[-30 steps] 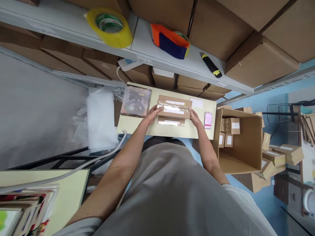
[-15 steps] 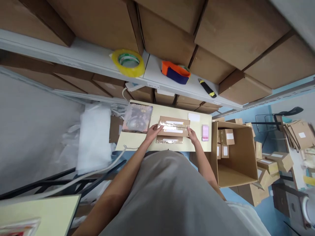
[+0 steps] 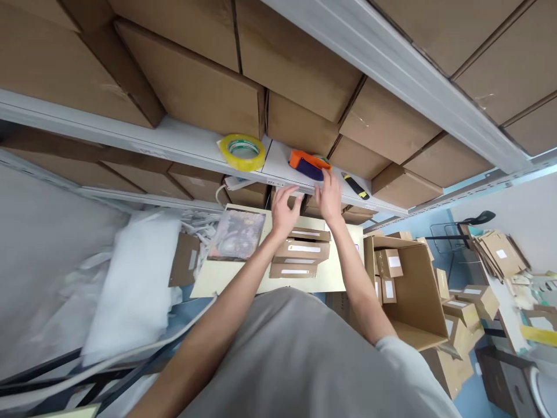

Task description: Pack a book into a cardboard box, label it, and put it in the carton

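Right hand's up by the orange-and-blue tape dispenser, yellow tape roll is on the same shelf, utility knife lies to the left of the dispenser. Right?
Not quite: the utility knife lies to the right of the orange-and-blue tape dispenser, as the head view shows. The right hand and yellow tape roll are as you said.

Smooth plastic tape dispenser (image 3: pixel 308 165), matt cardboard shelf boxes (image 3: pixel 300 52)

A loose, plain grey top (image 3: pixel 296 354) is worn, softly creased across the front; its short right sleeve (image 3: pixel 411 368), seen in a paler tone, is finished near the elbow; the left forearm (image 3: pixel 235 299), right forearm (image 3: pixel 357 276), left grip (image 3: pixel 285 216) and right grip (image 3: pixel 329 198) are seen bare
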Demonstrator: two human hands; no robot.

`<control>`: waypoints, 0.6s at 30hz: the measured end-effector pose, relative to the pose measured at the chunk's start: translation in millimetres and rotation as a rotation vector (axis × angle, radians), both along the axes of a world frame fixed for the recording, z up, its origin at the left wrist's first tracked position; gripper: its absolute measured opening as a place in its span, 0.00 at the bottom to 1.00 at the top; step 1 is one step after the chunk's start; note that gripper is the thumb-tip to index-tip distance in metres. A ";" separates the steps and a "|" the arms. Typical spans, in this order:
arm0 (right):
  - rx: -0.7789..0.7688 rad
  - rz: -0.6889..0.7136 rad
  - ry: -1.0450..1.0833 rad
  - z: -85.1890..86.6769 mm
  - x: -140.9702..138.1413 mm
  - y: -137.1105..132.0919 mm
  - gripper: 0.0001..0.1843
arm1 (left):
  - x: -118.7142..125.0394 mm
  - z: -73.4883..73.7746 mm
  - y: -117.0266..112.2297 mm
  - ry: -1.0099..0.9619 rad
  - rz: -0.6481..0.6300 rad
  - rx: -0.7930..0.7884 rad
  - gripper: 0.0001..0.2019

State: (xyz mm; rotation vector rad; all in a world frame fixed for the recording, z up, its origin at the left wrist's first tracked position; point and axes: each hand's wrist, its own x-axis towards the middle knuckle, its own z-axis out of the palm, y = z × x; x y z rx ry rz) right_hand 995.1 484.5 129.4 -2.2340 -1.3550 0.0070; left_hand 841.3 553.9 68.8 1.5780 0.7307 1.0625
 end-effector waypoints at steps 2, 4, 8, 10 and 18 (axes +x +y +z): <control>-0.129 -0.012 -0.063 13.3 11.9 41.3 0.34 | 14.4 23.7 9.6 -0.040 0.008 0.025 0.15; -0.240 -0.040 -0.064 16.5 21.9 70.0 0.32 | 18.9 34.8 13.9 -0.064 0.001 0.026 0.14; -0.338 -0.062 0.002 16.5 36.4 89.5 0.28 | 5.4 31.3 8.3 -0.046 -0.005 -0.010 0.11; -0.320 -0.060 0.064 18.2 36.0 80.4 0.28 | -8.4 24.7 -0.4 -0.031 -0.014 -0.038 0.11; 0.193 0.066 0.694 -13.1 -77.4 -60.8 0.36 | -88.6 -2.2 -68.2 -0.064 -0.110 -0.251 0.16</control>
